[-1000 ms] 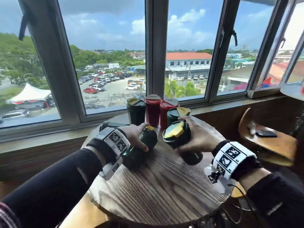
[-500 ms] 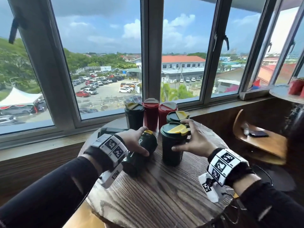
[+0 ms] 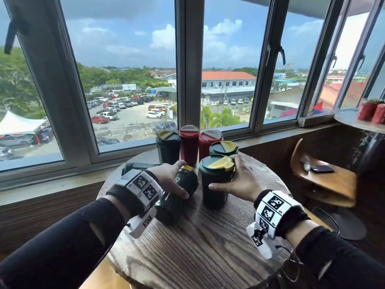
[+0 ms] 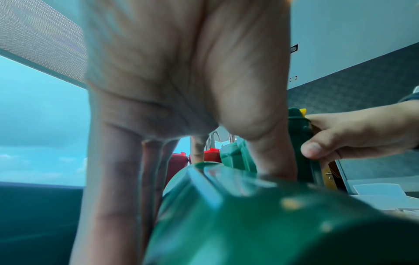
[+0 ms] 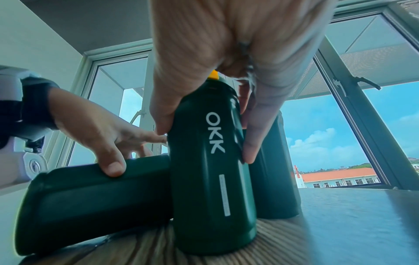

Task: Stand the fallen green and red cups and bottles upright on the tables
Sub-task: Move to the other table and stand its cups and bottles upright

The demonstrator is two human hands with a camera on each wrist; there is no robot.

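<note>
Your right hand (image 3: 241, 180) grasps the upright green cup (image 3: 215, 184) at centre frame, base on the round table (image 3: 208, 247). Your left hand (image 3: 168, 180) wraps the fallen green cup (image 3: 177, 197) lying just left of it. Four cups (image 3: 189, 142) stand behind; another dark one (image 3: 137, 164) seems down too. Only the right wrist view shows the "OKK" lettering (image 5: 215, 132).

Bright daylight enters through windows (image 3: 133, 80); head view bends at edges. Wrist views teal-tinted, close surfaces blurred, interior dim.
</note>
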